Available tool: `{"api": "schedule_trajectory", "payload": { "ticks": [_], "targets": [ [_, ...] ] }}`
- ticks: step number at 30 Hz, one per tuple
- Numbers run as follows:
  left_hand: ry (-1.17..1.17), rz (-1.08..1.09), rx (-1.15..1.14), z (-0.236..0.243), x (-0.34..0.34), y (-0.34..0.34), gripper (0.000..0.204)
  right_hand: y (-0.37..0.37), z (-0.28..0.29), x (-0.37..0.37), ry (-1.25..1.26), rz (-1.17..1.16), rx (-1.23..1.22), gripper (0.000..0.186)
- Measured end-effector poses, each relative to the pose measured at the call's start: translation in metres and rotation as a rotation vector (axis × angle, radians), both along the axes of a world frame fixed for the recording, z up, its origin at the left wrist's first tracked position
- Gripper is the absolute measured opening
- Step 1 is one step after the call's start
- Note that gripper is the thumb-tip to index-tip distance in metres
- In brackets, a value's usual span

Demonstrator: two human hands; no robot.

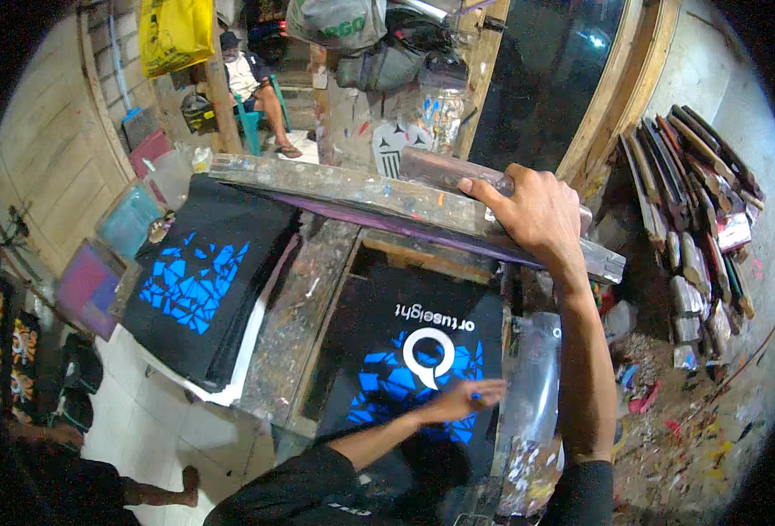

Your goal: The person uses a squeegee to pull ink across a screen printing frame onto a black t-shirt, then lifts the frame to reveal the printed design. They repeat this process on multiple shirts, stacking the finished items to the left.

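My right hand (541, 212) is closed over the raised edge of a wooden screen-printing frame (335, 182), its thumb against a wooden squeegee (444, 167) lying along the frame. The frame is tilted up, and its purple mesh side shows as a thin strip. Below it, a black fabric panel (440, 294) lies on the printing board, with a blue shard pattern, a white ring-shaped logo and white lettering, upside down to me. My left hand (470, 399) hovers or rests over the panel's lower right, fingers stretched out, slightly blurred; nothing shows in it.
At left is a stack of black panels (199, 263) with blue shard prints. Several used squeegees (690, 184) hang on the right wall. A clear plastic bottle-like piece (532, 377) lies beside the board. Behind, a person (251, 88) sits on a green chair; another person's foot (190, 486) shows lower left.
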State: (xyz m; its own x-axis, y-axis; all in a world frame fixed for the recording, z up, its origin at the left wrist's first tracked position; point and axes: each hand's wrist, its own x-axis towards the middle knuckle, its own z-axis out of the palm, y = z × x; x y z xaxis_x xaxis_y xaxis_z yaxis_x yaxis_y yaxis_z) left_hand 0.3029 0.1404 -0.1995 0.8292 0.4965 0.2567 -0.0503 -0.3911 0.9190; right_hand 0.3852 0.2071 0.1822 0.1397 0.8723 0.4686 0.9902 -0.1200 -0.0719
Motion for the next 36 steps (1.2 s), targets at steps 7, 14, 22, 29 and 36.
{"api": "schedule_trajectory", "payload": {
  "ticks": [7, 14, 22, 29, 36],
  "targets": [
    [0.605, 0.714, 1.051, -0.010, -0.101, 0.276, 0.056, 0.017, 0.010, 0.005, 0.046, -0.053, -0.073, 0.080],
    [-0.056, 0.992, 0.206, 0.076, -0.163, 0.215, 0.034, 0.028, 0.023, 0.004, -0.032, -0.041, -0.040, 0.083],
    [0.650, 2.114, 0.794, 0.204, -0.538, 0.138, 0.041, 0.033, 0.025, 0.011, -0.001, -0.046, -0.065, 0.078],
    [0.106, 0.699, 1.066, 0.139, -0.184, 0.057, 0.042, 0.027, 0.014, 0.008, -0.056, -0.042, -0.003, 0.082],
    [0.232, -0.152, 0.685, 0.027, 0.010, -0.100, 0.059, 0.032, 0.011, 0.021, -0.012, -0.025, -0.073, 0.087]
  ]
}}
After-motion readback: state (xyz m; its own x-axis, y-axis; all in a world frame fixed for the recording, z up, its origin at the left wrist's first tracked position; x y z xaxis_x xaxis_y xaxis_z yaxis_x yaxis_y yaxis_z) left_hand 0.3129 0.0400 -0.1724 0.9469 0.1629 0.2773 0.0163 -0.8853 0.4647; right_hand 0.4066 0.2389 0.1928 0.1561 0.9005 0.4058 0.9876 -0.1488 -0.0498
